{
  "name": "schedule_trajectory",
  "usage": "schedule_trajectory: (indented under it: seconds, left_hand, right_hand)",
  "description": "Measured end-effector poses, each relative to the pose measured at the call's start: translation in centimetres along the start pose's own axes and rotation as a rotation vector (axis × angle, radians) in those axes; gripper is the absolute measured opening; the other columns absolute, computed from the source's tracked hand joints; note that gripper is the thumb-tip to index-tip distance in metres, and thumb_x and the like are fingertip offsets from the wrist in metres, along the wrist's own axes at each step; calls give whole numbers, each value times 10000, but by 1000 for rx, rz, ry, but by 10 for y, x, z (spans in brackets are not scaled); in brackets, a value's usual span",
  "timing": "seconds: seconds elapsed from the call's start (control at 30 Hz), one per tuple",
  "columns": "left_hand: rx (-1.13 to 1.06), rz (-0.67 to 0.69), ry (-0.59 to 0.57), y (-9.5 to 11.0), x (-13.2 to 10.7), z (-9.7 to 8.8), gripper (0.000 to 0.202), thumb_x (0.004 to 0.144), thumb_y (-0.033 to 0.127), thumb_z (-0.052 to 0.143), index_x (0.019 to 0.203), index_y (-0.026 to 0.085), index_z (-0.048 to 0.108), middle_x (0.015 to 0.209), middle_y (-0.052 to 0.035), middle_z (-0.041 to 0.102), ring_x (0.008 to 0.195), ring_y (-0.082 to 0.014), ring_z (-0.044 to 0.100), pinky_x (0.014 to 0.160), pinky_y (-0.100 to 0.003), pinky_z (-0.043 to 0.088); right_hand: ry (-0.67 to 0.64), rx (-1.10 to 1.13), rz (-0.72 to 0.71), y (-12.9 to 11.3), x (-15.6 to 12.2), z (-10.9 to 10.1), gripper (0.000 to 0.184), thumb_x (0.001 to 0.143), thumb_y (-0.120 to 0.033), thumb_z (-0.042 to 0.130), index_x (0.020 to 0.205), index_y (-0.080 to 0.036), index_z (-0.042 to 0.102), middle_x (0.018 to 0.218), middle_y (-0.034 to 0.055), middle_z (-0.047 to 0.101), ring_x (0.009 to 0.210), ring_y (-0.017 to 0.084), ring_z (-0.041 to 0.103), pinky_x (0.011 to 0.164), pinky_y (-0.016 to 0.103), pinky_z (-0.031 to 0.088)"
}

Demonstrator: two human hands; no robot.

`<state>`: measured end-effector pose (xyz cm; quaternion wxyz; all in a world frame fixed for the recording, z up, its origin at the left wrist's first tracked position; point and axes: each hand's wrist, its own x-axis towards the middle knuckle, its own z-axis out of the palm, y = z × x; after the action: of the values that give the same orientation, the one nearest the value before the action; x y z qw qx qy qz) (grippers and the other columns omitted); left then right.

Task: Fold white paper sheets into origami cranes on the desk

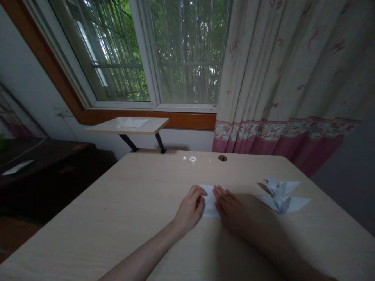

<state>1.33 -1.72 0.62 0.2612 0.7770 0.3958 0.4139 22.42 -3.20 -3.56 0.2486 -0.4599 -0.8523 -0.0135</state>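
- Resting right hand (pixel 231 210) flat, fingers straight, over paper (pixel 209 205)!
- Holding left hand (pixel 189 207) curled at its left edge; can't tell whether pinching.
- Spotting paper on bench (pixel 131 199), left of two folded shapes (pixel 283 203).

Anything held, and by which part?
White paper: left hand at its left edge, right hand over its right side; whether either grips it cannot be told.

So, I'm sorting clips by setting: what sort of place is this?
Probably a room in a home, though a small office is possible: a pale desk stands by a window with bars outside, and a flowered curtain hangs beside it.
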Motion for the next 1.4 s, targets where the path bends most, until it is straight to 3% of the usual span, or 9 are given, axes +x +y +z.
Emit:
schedule_trajectory:
  seconds: [0.17, 0.33, 0.6, 0.87, 1.03, 1.4]
  left_hand:
    - [143, -7, -108, 1, -1, -1, 262, 869, 111, 452, 1037, 223, 620, 1037, -52, 647, 915, -194, 631, 836, -286, 487]
    - [213, 14, -191, -1, 0, -3, 298, 850, 93, 444, 1054, 218, 622, 1053, -54, 662, 941, -205, 646, 865, -288, 488]
    - [251, 52, -249, -4, 1, -7, 323, 854, 80, 438, 1083, 221, 617, 1086, -48, 664, 970, -196, 654, 877, -267, 494]
    - [292, 121, -321, -2, 3, -14, 254, 951, 229, 458, 1164, 216, 595, 1172, -58, 645, 1036, -199, 643, 943, -283, 486]
    - [322, 134, -339, -7, 4, -14, 255, 972, 242, 436, 1185, 211, 574, 1201, -40, 630, 1069, -183, 624, 979, -299, 477]
    - [287, 141, -329, -9, 4, -13, 256, 985, 238, 414, 1187, 222, 569, 1207, -26, 623, 1082, -171, 610, 991, -300, 471]
  right_hand:
    - [24, -16, 51, 3, -1, 4, 460, 921, -169, 403, 1372, -153, 490, 1399, 149, 501, 1312, 276, 445, 1102, 533, 347]
    - [25, 78, 65, 7, 1, 0, 451, 919, -193, 422, 1361, -161, 508, 1404, 141, 493, 1310, 270, 449, 1072, 514, 401]
    - [-199, 98, 25, 3, 13, -53, 453, 912, -318, 519, 1363, -271, 507, 1406, 64, 499, 1240, 254, 531, 1030, 464, 446]
    - [-347, 186, -26, 13, 14, -65, 679, 822, -493, 638, 1419, -250, 424, 1452, 77, 435, 1337, 266, 412, 1105, 458, 345]
    - [-492, 231, 81, 10, 18, -73, 881, 698, -563, 729, 1418, -163, 416, 1491, 120, 353, 1364, 293, 362, 1146, 436, 276]
    - [-436, 166, 41, 13, 15, -70, 592, 808, -528, 626, 1341, -289, 526, 1441, 34, 453, 1281, 281, 482, 1081, 456, 369]
